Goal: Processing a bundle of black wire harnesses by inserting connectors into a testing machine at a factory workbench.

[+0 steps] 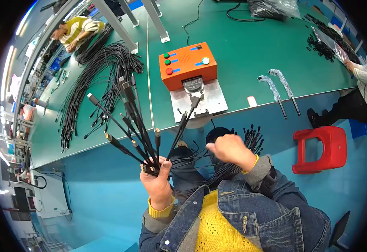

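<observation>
The left hand [157, 188] covers the middle of a bundle of black cables [138, 119], so where the strands run below its grip is hard to follow. The right hand [231, 150], right of the frame's centre, has its thumb pointing left and its fingers curled; their tips are hidden, and I cannot tell whether they hold anything. The left fingers close firmly around the bundle.

The bundle rises left of centre, fanning upward, its connectors at differing heights: some black-housed, some with bright metal tips, several coppery. More black cables [254, 140] lie across the lap, partly covered by the right hand.

On the green counter [250, 54], a large cable pile [103, 59] fills the upper left, its near part overlapped in view by the raised connectors. At upper centre sits an orange box [187, 63] with coloured buttons and a small gauge [193, 85], its reading too small to make out; one held connector overlaps the metal plate [214, 98] below it. Two plastic-wrapped tools [280, 86] lie farther right. A red stool [336, 147] stands at the right, near a person cut off by the rim.
</observation>
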`<state>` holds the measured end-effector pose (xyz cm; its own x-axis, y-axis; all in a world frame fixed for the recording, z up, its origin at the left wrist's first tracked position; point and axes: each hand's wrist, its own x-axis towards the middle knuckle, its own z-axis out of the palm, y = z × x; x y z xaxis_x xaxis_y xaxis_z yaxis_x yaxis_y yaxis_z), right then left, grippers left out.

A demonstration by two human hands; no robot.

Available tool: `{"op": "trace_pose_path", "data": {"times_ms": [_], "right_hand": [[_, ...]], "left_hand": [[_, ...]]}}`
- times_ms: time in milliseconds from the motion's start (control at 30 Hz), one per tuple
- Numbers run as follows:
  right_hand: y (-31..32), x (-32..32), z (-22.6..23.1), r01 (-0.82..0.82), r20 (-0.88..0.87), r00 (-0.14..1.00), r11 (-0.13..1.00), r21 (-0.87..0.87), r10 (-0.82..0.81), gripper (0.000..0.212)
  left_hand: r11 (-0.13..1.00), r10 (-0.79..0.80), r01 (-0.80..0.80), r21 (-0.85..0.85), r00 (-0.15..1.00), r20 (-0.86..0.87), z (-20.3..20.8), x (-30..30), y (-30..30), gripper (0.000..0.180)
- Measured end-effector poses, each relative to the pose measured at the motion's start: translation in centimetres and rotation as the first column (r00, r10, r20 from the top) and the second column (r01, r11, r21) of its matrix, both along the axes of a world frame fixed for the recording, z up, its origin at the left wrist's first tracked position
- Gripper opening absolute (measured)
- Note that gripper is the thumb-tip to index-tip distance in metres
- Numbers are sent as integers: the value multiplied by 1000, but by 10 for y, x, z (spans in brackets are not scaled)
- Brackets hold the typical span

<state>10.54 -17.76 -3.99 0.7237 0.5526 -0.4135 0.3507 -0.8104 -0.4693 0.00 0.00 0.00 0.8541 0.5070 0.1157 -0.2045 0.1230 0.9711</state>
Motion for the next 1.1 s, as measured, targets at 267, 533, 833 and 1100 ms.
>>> {"op": "trace_pose_path", "data": {"times_ms": [267, 533, 833, 1100], "right_hand": [[-5, 8, 47, 491, -481, 871, 212, 845, -101, 30], [18, 1, 37, 556, -554, 798, 64, 828, 238, 27], [27, -10, 21, 651, -670, 726, 161, 742, 154, 19], [27, 4, -8, 722, -737, 676, 193, 664, 10, 18]], "left_hand": [[993, -113, 114, 14, 993, -47, -1, 2, -8, 14], [989, -140, 143, 29, 985, -96, -3, 8, -16, 10], [998, 57, -57, 34, 998, 11, -1, 12, -12, 10], [992, 122, -124, 29, 991, 59, 0, 11, -4, 8]]}}
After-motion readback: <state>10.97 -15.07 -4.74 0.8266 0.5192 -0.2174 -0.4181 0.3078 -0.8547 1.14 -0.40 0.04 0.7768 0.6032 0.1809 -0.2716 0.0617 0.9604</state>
